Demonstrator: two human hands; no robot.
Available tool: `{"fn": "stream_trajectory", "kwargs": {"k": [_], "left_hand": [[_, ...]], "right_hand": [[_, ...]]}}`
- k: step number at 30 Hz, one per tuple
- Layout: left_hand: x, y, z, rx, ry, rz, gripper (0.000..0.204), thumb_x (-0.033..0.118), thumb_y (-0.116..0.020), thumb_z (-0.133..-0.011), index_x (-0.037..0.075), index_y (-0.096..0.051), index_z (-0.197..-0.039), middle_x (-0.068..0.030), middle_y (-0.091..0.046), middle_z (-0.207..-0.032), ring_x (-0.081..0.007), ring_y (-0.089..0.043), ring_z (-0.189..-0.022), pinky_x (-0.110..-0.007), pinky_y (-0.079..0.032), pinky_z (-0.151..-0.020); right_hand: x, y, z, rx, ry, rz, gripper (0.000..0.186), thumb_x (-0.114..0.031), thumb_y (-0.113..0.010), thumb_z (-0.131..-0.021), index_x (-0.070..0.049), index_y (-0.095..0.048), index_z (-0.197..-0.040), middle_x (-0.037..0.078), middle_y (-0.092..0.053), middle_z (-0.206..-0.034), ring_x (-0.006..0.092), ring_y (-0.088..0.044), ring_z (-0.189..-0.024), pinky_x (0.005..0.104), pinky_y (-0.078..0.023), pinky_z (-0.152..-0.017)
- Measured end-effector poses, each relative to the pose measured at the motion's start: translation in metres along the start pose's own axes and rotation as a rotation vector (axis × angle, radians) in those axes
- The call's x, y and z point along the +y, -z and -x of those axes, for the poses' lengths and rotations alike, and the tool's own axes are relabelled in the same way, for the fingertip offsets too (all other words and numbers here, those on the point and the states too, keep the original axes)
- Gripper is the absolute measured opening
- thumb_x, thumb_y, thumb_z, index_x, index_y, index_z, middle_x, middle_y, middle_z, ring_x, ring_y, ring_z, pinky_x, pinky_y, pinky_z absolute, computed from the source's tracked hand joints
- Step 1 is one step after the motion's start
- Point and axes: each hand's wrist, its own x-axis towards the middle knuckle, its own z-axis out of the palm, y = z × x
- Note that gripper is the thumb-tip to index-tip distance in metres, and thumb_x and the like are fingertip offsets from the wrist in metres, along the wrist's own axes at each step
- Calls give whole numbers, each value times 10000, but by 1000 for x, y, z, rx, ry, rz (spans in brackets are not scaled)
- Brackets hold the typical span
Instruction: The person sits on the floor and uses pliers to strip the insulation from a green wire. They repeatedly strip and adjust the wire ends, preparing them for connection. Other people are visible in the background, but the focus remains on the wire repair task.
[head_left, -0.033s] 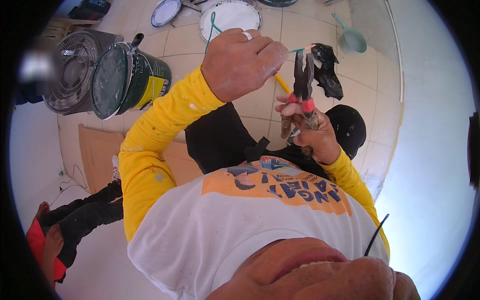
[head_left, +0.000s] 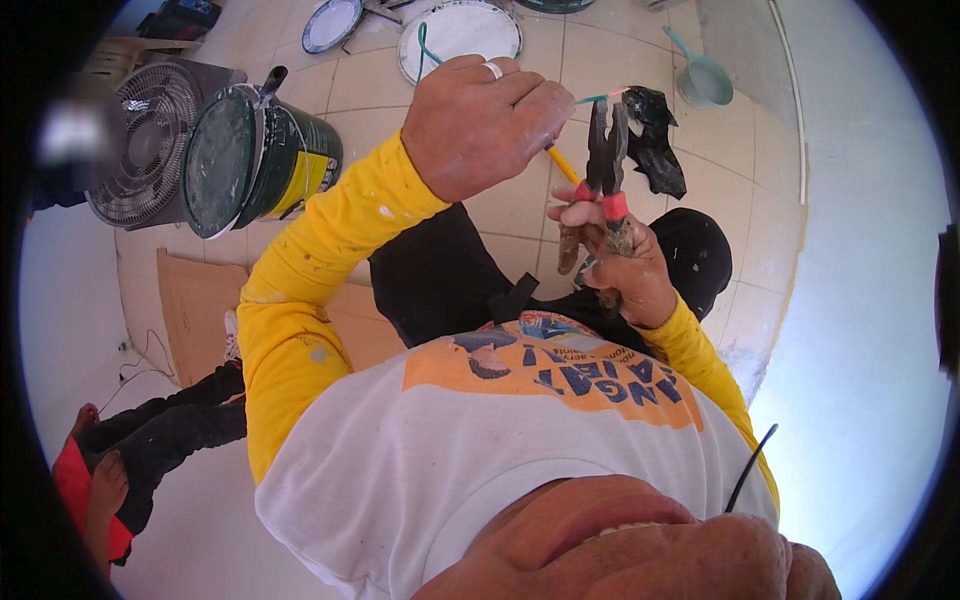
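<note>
My left hand (head_left: 485, 125) is closed around a thin green wire (head_left: 590, 100), whose pale tip sticks out to the right. In my right hand (head_left: 630, 270) are pliers (head_left: 610, 145) with red-banded grips, their dark jaws upright just beside the wire's end. A thin yellow rod (head_left: 562, 162) runs between my left hand and the pliers; I cannot tell which hand holds it. Beyond the pliers lies a crumpled black plastic piece (head_left: 660, 150) on the tiled floor.
A paint-smeared bucket (head_left: 215, 170) and a fan (head_left: 140, 130) stand at left, near cardboard (head_left: 200, 320). White lids (head_left: 470, 35) and a pale dipper (head_left: 703, 80) lie behind. Another person's legs (head_left: 175, 445) show at lower left. A white wall (head_left: 860, 250) rises at right.
The pliers and my right hand have shifted very slightly upward. My left hand is almost still.
</note>
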Motion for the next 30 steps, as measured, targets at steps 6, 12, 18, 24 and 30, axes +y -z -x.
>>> {"fn": "stream_trajectory", "kwargs": {"k": [6, 12, 18, 24, 30], "left_hand": [[-1, -4, 1, -45, -95, -59, 207, 175, -660, -707, 122, -603, -899, -3, -594, -740, -178, -608, -695, -305, -456, -613], [-1, -5, 0, -102, -13, 31, 128, 175, -655, -772, 108, -605, -869, -6, -606, -752, -179, -618, -714, -315, -459, -606], [-6, 3, 2, -473, 539, 1388, 211, 256, -676, -886, 47, -647, -897, -16, -639, -778, -106, -565, -668, -293, -427, -569], [-7, -34, 4, -931, 655, 2217, 260, 261, -709, -868, 16, -625, -843, 38, -507, -706, -58, -403, -618, -213, -295, -558], [-20, -21, -25, -295, 421, 1025, 207, 264, -671, -879, 78, -592, -924, 10, -557, -696, -141, -546, -622, -305, -444, -579]], "right_hand": [[-3, -9, -20, 78, 43, 244, 553, 69, -572, -687, -17, -564, -1233, 16, -546, -1187, 89, -498, -930, 233, -436, -790], [-9, -5, -22, 92, -44, 243, 445, 31, -605, -695, -32, -578, -1134, 28, -574, -1028, 128, -515, -920, 271, -434, -822], [-2, 40, -65, 79, 1084, 1239, 263, -26, -706, -655, -81, -622, -898, 148, -597, -1046, 349, -596, -921, 378, -485, -804], [-122, 46, -127, -238, 2143, 1749, 263, -178, -768, -650, -121, -663, -885, 79, -610, -1086, 322, -604, -1001, 478, -496, -888], [-43, 39, -71, 6, 514, 1251, 289, -181, -755, -765, -78, -651, -1014, 82, -599, -994, 272, -611, -870, 335, -509, -801]]}}
